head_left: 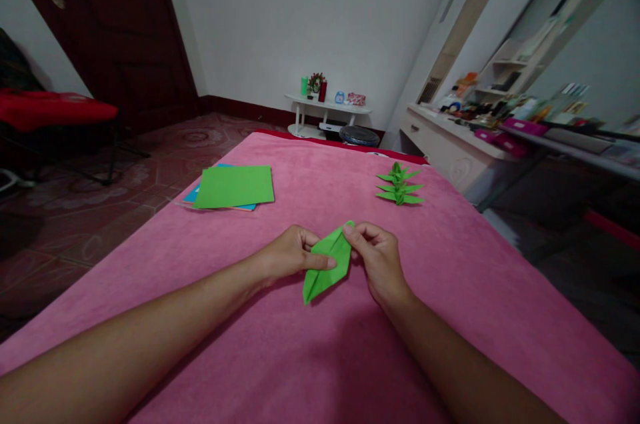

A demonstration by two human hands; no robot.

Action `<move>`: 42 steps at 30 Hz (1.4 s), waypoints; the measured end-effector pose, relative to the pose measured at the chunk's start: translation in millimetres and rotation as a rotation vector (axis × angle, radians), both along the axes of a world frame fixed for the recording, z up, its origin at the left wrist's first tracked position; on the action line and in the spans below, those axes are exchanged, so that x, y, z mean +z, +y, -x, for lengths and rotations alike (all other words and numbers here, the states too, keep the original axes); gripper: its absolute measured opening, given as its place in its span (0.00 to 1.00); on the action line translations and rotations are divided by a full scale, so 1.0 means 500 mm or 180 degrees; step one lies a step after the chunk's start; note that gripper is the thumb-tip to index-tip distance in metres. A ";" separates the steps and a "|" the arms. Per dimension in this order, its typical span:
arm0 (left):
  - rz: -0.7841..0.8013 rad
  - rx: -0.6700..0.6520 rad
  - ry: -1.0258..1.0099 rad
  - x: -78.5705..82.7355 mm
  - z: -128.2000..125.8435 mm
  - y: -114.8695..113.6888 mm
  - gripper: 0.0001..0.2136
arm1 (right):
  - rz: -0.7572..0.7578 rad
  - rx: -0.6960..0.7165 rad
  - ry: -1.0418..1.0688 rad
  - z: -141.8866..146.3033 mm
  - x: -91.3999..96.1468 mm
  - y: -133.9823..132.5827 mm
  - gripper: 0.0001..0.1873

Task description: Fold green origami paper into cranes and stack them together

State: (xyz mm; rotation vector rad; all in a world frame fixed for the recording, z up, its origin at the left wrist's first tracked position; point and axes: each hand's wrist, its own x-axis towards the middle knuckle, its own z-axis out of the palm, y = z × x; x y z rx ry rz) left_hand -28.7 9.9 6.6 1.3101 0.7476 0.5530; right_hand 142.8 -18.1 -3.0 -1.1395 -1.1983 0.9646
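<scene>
A partly folded sheet of green paper (327, 271), pointed at its near end, is held in the air or just over the pink cloth between both hands. My left hand (295, 254) grips its left side, thumb lying across the front and the other fingers behind. At the upper right corner, my right hand (377, 254) pinches the paper between thumb and forefinger. Farther right on the cloth stand several folded green paper figures (399, 185) with pointed tips, set in a row. To the left lies a stack of paper sheets (234, 187), green on top with blue below.
The pink cloth (225, 344) covers the broad surface before me. Beyond its far edge stands a low white table (327, 104) with a green cup, a red bottle and a small clock. A cluttered dresser (455, 144) is at the right, a red-covered chair (55, 111) at the left.
</scene>
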 end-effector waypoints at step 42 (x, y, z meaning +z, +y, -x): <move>-0.0045 -0.0018 0.0223 -0.005 -0.001 -0.001 0.09 | 0.0897 0.0398 0.0342 -0.003 0.023 0.003 0.36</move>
